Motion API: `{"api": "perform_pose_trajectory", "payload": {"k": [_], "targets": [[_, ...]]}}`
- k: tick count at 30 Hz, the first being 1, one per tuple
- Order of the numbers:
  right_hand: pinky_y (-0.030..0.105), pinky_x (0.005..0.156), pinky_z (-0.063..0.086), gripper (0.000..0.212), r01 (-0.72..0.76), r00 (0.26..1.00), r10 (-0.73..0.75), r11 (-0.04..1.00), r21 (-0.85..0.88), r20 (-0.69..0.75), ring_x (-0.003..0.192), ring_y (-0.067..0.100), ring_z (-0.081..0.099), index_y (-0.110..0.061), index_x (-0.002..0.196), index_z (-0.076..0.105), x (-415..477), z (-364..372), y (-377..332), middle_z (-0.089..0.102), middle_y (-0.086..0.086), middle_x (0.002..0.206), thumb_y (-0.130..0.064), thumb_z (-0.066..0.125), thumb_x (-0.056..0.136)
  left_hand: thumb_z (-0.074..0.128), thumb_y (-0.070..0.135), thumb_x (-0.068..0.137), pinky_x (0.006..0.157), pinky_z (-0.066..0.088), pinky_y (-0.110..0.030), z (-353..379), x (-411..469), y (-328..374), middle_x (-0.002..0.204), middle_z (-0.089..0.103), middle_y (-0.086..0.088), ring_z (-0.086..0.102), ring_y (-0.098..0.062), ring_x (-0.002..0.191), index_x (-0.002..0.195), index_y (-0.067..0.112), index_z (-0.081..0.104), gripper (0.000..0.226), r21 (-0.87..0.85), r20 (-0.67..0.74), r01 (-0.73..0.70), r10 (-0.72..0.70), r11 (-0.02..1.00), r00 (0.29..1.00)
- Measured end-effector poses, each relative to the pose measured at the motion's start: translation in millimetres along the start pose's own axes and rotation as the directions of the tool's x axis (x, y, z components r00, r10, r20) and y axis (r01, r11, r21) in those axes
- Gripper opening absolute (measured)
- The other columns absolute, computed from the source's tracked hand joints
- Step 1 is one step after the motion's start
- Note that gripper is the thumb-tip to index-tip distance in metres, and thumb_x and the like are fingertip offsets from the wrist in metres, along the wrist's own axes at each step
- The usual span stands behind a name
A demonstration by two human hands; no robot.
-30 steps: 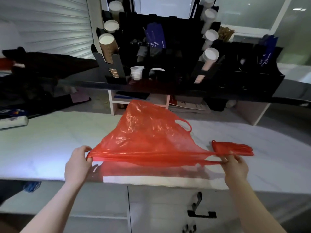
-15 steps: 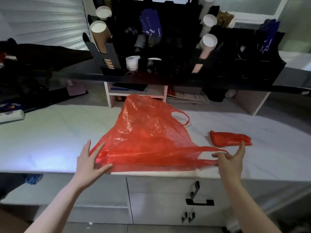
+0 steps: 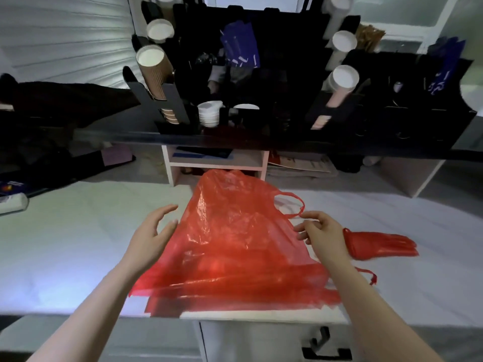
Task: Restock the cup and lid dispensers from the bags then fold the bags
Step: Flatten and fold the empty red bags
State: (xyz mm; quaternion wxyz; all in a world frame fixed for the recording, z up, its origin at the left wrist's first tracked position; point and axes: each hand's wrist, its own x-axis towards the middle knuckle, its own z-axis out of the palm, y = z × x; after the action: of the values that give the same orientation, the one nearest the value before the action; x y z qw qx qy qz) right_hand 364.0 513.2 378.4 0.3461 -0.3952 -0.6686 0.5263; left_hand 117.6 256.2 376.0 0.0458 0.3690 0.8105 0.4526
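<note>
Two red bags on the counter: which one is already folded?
The small red bundle, right of the right hand, is folded into a compact strip. The large red bag between both hands lies spread open, handle loop showing.

Two bare forearms enter from the bottom edge, each ending in a bare hand. The left hand (image 3: 153, 237) wears no glove, ring or watch, and the right hand (image 3: 322, 235) is equally unadorned. No sleeve shows on either arm up to the frame's edge. The nails are short and unpainted, as far as can be seen.
</note>
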Motion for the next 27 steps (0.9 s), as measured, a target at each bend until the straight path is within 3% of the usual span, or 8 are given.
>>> {"api": "perform_pose_trajectory", "payload": {"k": [6,12,14,17,19,23,25,27], "targets": [[0.022,0.046,0.043,0.014,-0.172,0.985,0.168,0.956,-0.236,-0.036,0.048,0.016,0.061,-0.014,0.093,0.066,67.1,7.6,16.5,0.069,0.005,0.061,-0.008,0.055,0.088,0.051,0.012,0.096,0.089,0.040,-0.026,17.6,87.8,-30.8,0.120,0.061,0.000,0.056,-0.014,0.109,0.117,0.019,0.059,0.024,-0.240,0.030,0.191,-0.190,0.952,0.981],[0.032,0.063,0.054,0.025,-0.347,0.935,0.292,0.868,-0.355,-0.201,0.055,0.022,0.067,-0.012,0.105,0.062,120.1,15.3,54.2,0.070,0.008,0.074,-0.025,0.066,0.084,0.051,0.025,0.097,0.071,0.046,-0.033,55.5,148.3,-50.1,0.099,0.064,-0.009,0.057,-0.023,0.080,0.115,0.011,0.061,0.025,-0.275,0.316,0.512,-0.426,0.814,0.848],[0.031,0.064,0.052,0.036,-0.382,0.922,0.316,0.838,-0.390,-0.225,0.052,0.022,0.066,-0.013,0.111,0.058,130.4,17.5,64.4,0.070,0.010,0.073,-0.033,0.067,0.083,0.048,0.035,0.098,0.066,0.044,-0.027,66.6,155.6,-49.0,0.092,0.067,-0.005,0.059,-0.019,0.076,0.109,0.016,0.064,0.026,-0.296,0.371,0.529,-0.415,0.795,0.831],[0.025,0.050,0.042,0.045,-0.421,0.906,0.356,0.813,-0.401,-0.229,0.047,0.021,0.060,-0.009,0.117,0.056,145.8,18.2,75.1,0.070,0.012,0.076,-0.040,0.066,0.085,0.046,0.038,0.098,0.073,0.051,-0.019,80.5,161.4,-41.8,0.094,0.073,0.011,0.068,-0.005,0.086,0.102,0.028,0.069,0.026,-0.371,0.373,0.450,-0.313,0.812,0.873],[0.024,0.047,0.042,0.041,-0.414,0.910,0.358,0.802,-0.430,-0.208,0.043,0.019,0.057,-0.005,0.105,0.062,156.2,17.1,80.7,0.069,0.007,0.067,-0.041,0.063,0.086,0.047,0.039,0.097,0.073,0.051,-0.015,84.4,165.2,-33.1,0.095,0.072,0.018,0.067,-0.001,0.088,0.099,0.036,0.071,0.024,-0.394,0.397,0.429,-0.270,0.813,0.877],[0.030,0.049,0.045,0.033,-0.423,0.904,0.401,0.794,-0.436,-0.146,0.037,0.022,0.050,-0.005,0.061,0.065,173.4,19.9,87.3,0.064,0.007,0.051,-0.027,0.063,0.085,0.060,0.021,0.089,0.093,0.051,-0.045,88.2,168.7,-27.9,0.104,0.072,-0.004,0.067,-0.026,0.101,0.110,0.025,0.069,0.023,-0.390,0.515,0.513,-0.281,0.764,0.810],[0.029,0.045,0.041,0.027,-0.435,0.896,0.428,0.797,-0.418,-0.117,0.036,0.022,0.047,-0.005,0.057,0.063,174.2,26.3,91.5,0.060,0.008,0.047,-0.017,0.063,0.082,0.064,0.021,0.078,0.089,0.051,-0.045,91.4,166.3,-25.3,0.099,0.073,-0.005,0.068,-0.027,0.096,0.105,0.022,0.070,0.028,-0.338,0.532,0.522,-0.298,0.783,0.793],[0.027,0.042,0.039,0.022,-0.431,0.895,0.440,0.810,-0.398,-0.075,0.034,0.021,0.046,-0.004,0.061,0.062,173.6,30.4,94.8,0.058,0.007,0.044,-0.014,0.063,0.081,0.063,0.023,0.077,0.078,0.054,-0.036,97.6,164.8,-21.1,0.087,0.074,0.000,0.069,-0.019,0.083,0.090,0.023,0.071,0.015,-0.254,0.481,0.495,-0.336,0.831,0.810]]}}
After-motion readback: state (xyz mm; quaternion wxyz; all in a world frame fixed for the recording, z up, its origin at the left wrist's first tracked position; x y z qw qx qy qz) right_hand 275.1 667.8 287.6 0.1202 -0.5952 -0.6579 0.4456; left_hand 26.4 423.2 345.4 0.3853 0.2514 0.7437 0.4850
